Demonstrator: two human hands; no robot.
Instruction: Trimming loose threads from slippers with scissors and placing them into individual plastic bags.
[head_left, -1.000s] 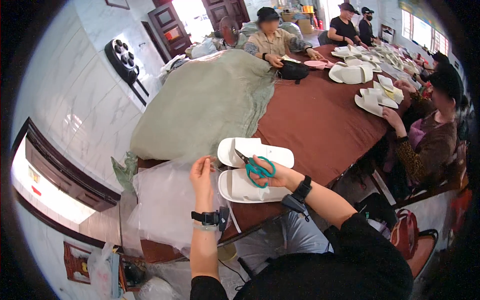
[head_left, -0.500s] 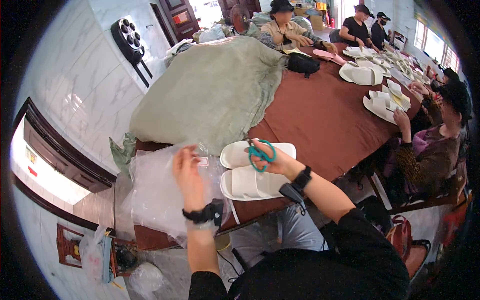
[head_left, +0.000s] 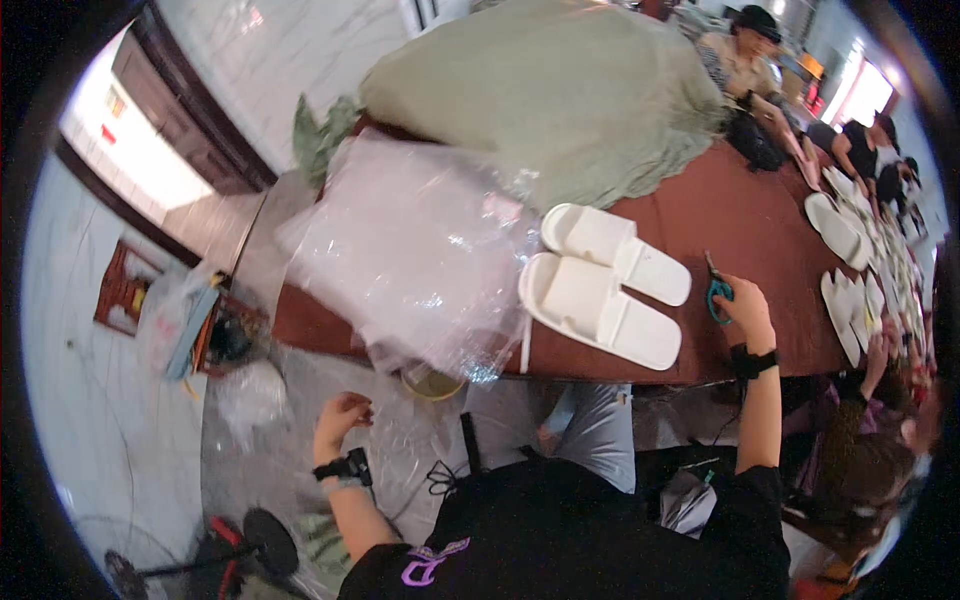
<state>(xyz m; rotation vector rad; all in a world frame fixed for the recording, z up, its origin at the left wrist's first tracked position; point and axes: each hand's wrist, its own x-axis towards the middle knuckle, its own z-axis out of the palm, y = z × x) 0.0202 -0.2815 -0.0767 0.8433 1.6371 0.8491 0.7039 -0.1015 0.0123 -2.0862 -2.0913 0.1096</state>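
Observation:
My right hand is closed around the teal handles of a pair of scissors, over the brown tabletop. To the left of it two white slide slippers lie side by side, the far slipper and the near slipper. Away from the table's front edge, low over the floor, my left hand has loosely bent fingers and nothing visible in it. Clear plastic bags are spread on the table's left part, next to the slippers.
A large pale green sack covers the table's far side. More white slippers lie at the far right, where several people sit. A clear bag rests on the floor at left, near a yellow-rimmed bucket below the table edge.
The view has swung left and down. My left hand has moved from over the plastic bags to beyond the front edge; my right hand has moved off the slippers to the right, still holding the scissors.

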